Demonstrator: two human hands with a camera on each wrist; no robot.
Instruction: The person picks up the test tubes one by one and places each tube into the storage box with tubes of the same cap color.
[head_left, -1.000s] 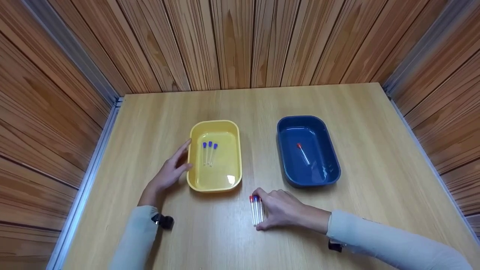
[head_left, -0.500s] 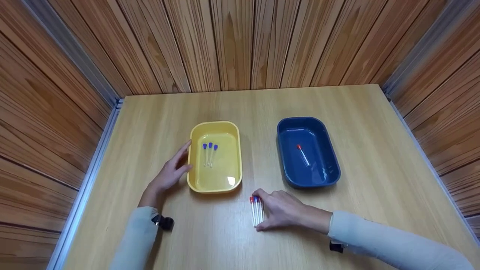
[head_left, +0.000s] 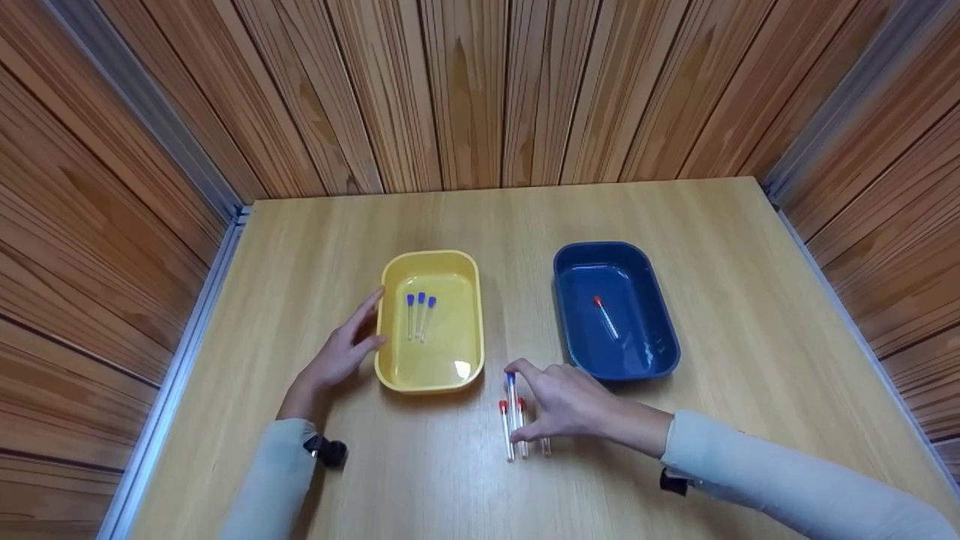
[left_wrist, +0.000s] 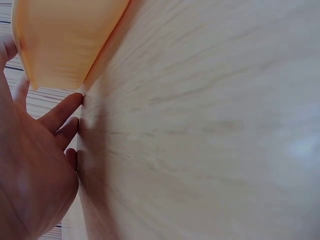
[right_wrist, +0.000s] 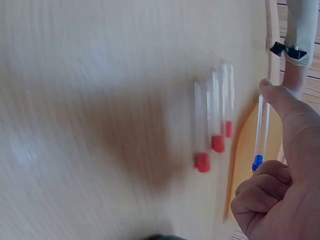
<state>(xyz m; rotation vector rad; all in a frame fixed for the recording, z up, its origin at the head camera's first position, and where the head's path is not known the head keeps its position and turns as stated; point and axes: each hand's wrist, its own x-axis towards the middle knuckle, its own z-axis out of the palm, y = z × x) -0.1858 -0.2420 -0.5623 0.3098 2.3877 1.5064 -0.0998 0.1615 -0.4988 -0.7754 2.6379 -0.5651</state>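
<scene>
While the left hand (head_left: 337,360) rests against the left wall of the yellow tray (head_left: 431,381), thumb and forefinger spread apart and gripping nothing, the right hand (head_left: 574,401) has the business in this head view: it pinches a blue-capped tube (head_left: 513,401) lengthwise, forefinger at the cap, thumb at the clear end. That tube is just off the yellow tray's near right corner, over the wooden table (head_left: 420,465). Right beside it, on the table itself, lie three red-capped tubes (head_left: 507,431), one partly hidden behind the hand. Inside the yellow tray, three more blue caps line up: the stored tubes (head_left: 419,319), in the left half of the floor, caps toward the table's far edge. Over toward the right edge sits the blue tray (head_left: 622,366), with a single tube with a red cap (head_left: 608,320) slanting across its floor. Now the left wrist view: fingers fanned loosely, tips at the tray's outer wall and down by the tabletop, nothing in their hold. And the right wrist view: thumb on the clear end, the other fingers bent in by the blue cap, a narrow grip on that one tube, the red-capped trio lying side by side and apart from the hand.
</scene>
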